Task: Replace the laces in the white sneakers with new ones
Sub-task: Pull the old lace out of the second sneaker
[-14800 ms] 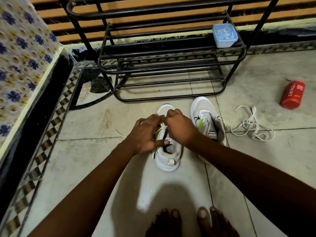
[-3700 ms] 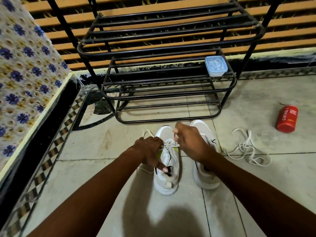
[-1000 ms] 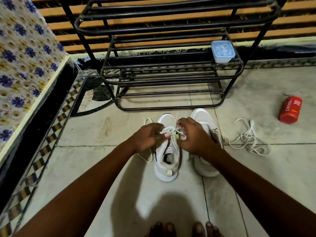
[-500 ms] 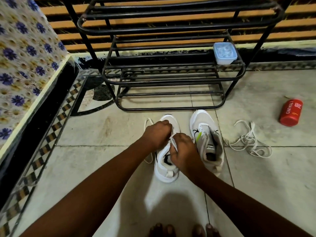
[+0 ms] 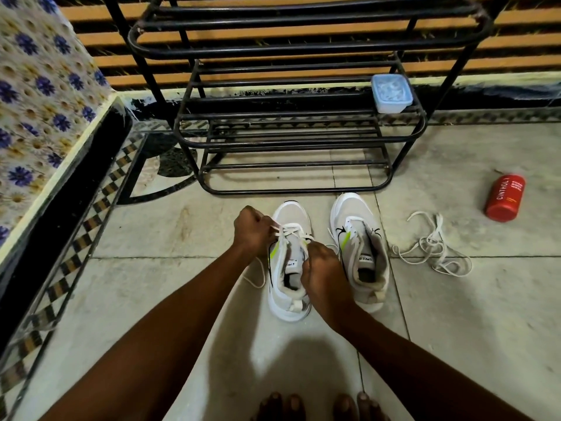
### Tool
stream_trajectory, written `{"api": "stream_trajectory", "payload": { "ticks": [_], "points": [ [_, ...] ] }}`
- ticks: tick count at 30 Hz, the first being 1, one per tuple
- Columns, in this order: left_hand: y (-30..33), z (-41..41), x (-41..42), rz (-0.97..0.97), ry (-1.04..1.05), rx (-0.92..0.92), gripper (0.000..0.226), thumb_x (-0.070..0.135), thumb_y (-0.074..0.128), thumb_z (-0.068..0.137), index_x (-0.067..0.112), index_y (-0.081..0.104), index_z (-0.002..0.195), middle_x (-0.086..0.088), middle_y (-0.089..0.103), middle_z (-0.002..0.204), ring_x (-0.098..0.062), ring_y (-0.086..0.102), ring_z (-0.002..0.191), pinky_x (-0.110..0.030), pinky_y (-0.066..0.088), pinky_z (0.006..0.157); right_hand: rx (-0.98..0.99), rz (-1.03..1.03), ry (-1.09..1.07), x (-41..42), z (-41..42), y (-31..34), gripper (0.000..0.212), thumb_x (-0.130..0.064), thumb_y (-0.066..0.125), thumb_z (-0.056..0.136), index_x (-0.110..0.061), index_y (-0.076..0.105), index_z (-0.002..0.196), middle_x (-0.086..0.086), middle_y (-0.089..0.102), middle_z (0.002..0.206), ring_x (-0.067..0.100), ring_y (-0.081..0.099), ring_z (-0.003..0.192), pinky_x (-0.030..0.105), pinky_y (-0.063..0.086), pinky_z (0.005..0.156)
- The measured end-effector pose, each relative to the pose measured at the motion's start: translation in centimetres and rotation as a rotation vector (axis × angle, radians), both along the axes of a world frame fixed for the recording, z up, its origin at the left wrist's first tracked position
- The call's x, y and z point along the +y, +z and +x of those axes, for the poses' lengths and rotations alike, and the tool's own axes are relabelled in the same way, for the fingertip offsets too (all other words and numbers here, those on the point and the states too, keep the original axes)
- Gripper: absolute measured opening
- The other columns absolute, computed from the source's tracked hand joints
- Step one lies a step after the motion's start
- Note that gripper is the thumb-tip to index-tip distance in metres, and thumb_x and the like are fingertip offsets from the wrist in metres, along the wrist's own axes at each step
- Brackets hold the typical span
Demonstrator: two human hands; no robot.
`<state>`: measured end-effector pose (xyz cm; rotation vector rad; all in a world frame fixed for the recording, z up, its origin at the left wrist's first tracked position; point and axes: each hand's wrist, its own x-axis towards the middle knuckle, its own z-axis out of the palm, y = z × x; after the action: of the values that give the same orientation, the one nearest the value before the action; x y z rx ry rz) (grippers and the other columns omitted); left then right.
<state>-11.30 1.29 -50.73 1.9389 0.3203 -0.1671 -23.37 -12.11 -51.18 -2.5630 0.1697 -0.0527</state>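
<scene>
Since half a second ago, my left hand (image 5: 253,230) is shifting to the near sneaker's (image 5: 288,268) outer side, fingers curled, pinching the new lace (image 5: 293,230). My right hand (image 5: 320,268) is gripping its other end. Lacing is reaching only the lower eyelets; the second sneaker (image 5: 361,253) is waiting alongside, old laces (image 5: 434,247) discarded beyond it.
</scene>
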Motion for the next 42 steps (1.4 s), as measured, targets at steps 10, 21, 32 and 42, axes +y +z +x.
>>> {"api": "stream_trajectory", "payload": {
  "ticks": [10,21,32,42],
  "points": [
    [1.8,0.6,-0.2,0.346,-0.659,-0.046,0.01,0.025,0.089,0.078,0.018,0.082,0.082,0.002,0.079,0.085,-0.011,0.073,0.089,-0.028,0.057,0.082,0.024,0.039,-0.032,0.8,0.2,-0.2,0.055,0.003,0.047,0.093,0.005,0.041,0.148,0.023,0.044,0.151,0.033,0.041,0.142,0.036,0.028,0.12],
    [0.8,2.8,0.7,-0.5,0.32,0.035,0.011,0.013,0.047,0.109,0.006,0.047,0.1,-0.009,0.056,0.07,-0.02,0.061,0.052,-0.039,0.056,0.062,0.069,-0.013,-0.013,0.9,0.2,-0.6,0.065,0.008,0.051,0.082,0.004,0.042,0.146,0.023,0.042,0.153,0.033,0.046,0.14,0.032,0.035,0.115],
    [1.6,-0.1,-1.1,0.521,-0.694,-0.161,0.014,0.036,0.078,0.082,0.028,0.072,0.093,0.015,0.068,0.107,-0.013,0.059,0.111,-0.043,0.04,0.103,0.049,-0.021,-0.065,0.9,0.3,-0.3,0.053,0.003,0.044,0.092,0.005,0.042,0.145,0.023,0.046,0.148,0.034,0.048,0.136,0.032,0.035,0.115],
    [2.4,0.3,-3.0,0.867,-0.734,-0.257,0.013,0.02,0.067,0.088,0.029,0.073,0.096,0.002,0.068,0.102,-0.021,0.057,0.111,-0.032,0.041,0.076,0.098,-0.078,-0.039,0.8,0.1,-0.2,0.058,0.0,0.042,0.092,0.002,0.036,0.15,0.021,0.041,0.153,0.033,0.041,0.142,0.034,0.028,0.119]
  ]
}}
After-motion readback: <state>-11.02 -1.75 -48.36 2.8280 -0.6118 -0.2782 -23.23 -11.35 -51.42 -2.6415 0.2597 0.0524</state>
